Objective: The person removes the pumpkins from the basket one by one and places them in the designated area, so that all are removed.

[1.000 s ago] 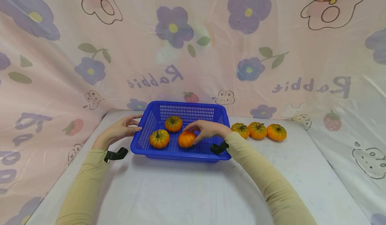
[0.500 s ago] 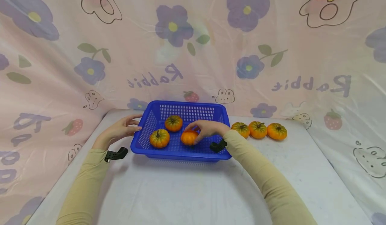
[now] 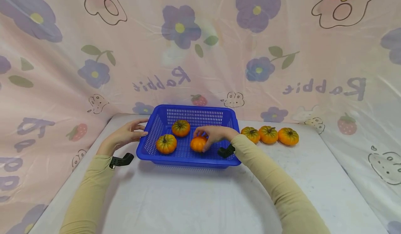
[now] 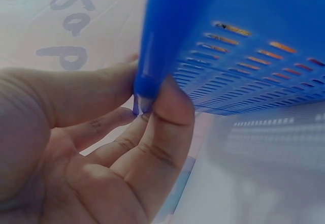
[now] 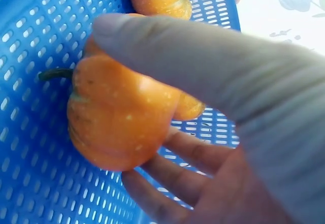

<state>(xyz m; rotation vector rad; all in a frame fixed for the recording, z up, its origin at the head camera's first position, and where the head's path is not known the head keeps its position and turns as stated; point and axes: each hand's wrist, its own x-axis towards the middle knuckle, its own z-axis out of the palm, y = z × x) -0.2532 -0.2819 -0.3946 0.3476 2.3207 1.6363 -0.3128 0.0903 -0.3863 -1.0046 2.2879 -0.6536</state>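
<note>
A blue plastic basket [image 3: 188, 163] with slotted walls stands on the table. At its left side my left hand [image 3: 126, 134] pinches the rim between thumb and fingers; the left wrist view shows the basket rim [image 4: 152, 56] caught there. Inside the basket, my right hand [image 3: 216, 134] holds a small orange pumpkin [image 3: 198, 144], thumb on one side and fingers on the other. This pumpkin [image 5: 122, 112] is tipped, its green stem pointing toward the basket floor. Two more pumpkins lie in the basket's left half, one in front [image 3: 166, 144] and one behind [image 3: 181, 128].
Right of the basket, three pumpkins sit in a row on the white table [image 3: 200, 199]: a near one [image 3: 250, 135] partly behind the right forearm, a middle one [image 3: 268, 134] and an outer one [image 3: 288, 136]. A printed cloth [image 3: 206, 63] hangs behind and at the sides.
The pumpkin in my right hand has shifted a little to the right inside the basket. My left hand and the other pumpkins have stayed where they were.
</note>
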